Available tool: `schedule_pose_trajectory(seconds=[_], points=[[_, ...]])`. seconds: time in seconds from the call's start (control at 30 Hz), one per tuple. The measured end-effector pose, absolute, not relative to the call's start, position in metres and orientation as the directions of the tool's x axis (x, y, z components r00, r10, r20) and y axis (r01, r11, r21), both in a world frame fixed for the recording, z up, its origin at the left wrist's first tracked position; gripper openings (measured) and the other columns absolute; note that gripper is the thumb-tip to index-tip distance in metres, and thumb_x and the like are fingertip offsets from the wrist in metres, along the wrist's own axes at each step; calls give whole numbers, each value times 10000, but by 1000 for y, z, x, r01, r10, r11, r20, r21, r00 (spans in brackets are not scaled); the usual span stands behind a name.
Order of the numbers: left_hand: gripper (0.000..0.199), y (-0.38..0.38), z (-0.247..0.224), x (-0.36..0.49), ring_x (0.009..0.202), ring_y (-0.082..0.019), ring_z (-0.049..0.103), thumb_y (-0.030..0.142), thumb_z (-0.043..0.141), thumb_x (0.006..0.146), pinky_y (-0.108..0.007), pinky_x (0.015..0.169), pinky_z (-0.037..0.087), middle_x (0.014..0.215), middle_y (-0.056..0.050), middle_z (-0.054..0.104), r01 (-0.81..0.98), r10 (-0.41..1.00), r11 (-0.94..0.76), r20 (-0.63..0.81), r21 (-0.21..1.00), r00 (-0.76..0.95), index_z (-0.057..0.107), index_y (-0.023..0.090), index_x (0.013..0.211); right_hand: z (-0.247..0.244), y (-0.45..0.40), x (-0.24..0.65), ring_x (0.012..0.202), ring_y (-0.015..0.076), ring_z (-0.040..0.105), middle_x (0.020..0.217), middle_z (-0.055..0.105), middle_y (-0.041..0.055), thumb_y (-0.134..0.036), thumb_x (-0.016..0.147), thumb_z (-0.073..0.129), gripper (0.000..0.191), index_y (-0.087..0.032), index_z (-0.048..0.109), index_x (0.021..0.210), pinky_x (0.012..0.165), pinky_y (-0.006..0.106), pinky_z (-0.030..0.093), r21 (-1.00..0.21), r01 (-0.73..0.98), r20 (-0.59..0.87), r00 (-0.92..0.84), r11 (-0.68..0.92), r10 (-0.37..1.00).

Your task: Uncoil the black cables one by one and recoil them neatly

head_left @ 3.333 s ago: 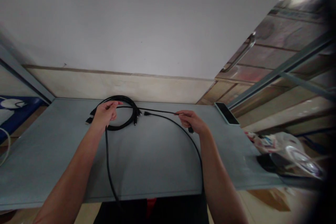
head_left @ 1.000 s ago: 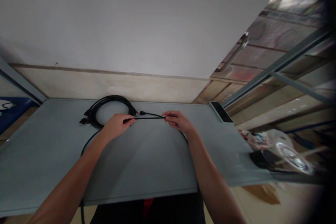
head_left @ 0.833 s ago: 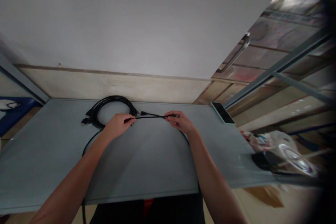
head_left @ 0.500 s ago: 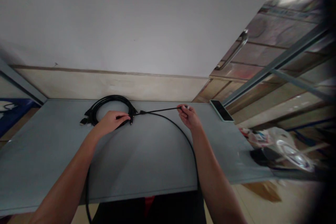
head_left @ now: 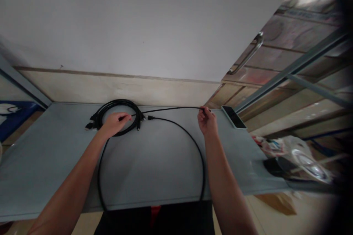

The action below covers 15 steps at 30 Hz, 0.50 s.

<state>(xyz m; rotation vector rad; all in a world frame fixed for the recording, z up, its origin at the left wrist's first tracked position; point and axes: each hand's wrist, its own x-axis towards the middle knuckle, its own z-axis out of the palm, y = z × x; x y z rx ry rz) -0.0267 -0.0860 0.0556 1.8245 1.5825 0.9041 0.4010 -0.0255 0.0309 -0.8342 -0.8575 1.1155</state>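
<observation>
My left hand (head_left: 117,122) is closed in a pinch on a black cable (head_left: 172,109), in front of a coil of black cables (head_left: 120,101). From there the cable runs to the right, slightly slack, into my right hand (head_left: 207,119), whose fingers are pinched round it. A plug end (head_left: 150,117) lies on the table just right of the coil. Its cord curves right and drops over the front edge, and a second stretch hangs down below my left hand. Several plugs (head_left: 89,126) stick out at the coil's left side.
The grey table (head_left: 154,165) backs onto a wall. A phone (head_left: 234,117) lies near its right end. Beyond that edge are plastic bags (head_left: 295,145) and a black object (head_left: 275,167). Metal posts rise at both sides. A blue surface (head_left: 23,119) shows at far left.
My right hand has moved right and slightly up, and my left hand a little left and up. The cable between them is longer and now bows slightly. The hanging loop has shifted on the left.
</observation>
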Motion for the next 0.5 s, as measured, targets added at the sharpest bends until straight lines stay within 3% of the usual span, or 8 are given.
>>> schedule_pose_trajectory(seconds=[0.13, 0.27, 0.37, 0.5], points=[[329, -83, 49, -35, 541, -141, 510, 398, 599, 797, -228, 465, 344, 673, -31, 615, 410, 1000, -8, 1, 912, 17, 753, 170, 976, 35, -31, 393, 496, 61, 364, 682, 562, 8, -300, 740, 722, 162, -170, 720, 838, 414, 201, 316, -917, -389, 74, 68, 95, 995], [378, -85, 51, -38, 494, -78, 444, 363, 593, 811, -184, 440, 309, 691, -1, 539, 153, 997, 77, -75, 985, -17, 696, 148, 1104, 44, -46, 388, 505, 69, 430, 644, 577, -2, -266, 753, 734, 248, -152, 737, 973, 457, 213, 351, -964, -236, -64, -244, -123, 968], [419, -89, 57, -34, 488, -73, 432, 361, 597, 821, -168, 426, 311, 665, 21, 494, 111, 994, 105, -105, 988, -1, 650, 157, 1183, 48, -56, 377, 623, 116, 565, 693, 635, 30, -304, 782, 738, 360, -121, 715, 1091, 583, 251, 452, -963, -5, -228, -521, -270, 823], [471, -90, 58, -25, 437, -66, 363, 338, 564, 848, -162, 380, 242, 620, 51, 415, 90, 993, 112, -115, 990, 39, 584, 158, 1282, 45, -61, 358, 825, 185, 654, 834, 711, 105, -446, 819, 697, 388, -107, 740, 1001, 795, 330, 492, -967, 100, -241, -656, -234, 715]])
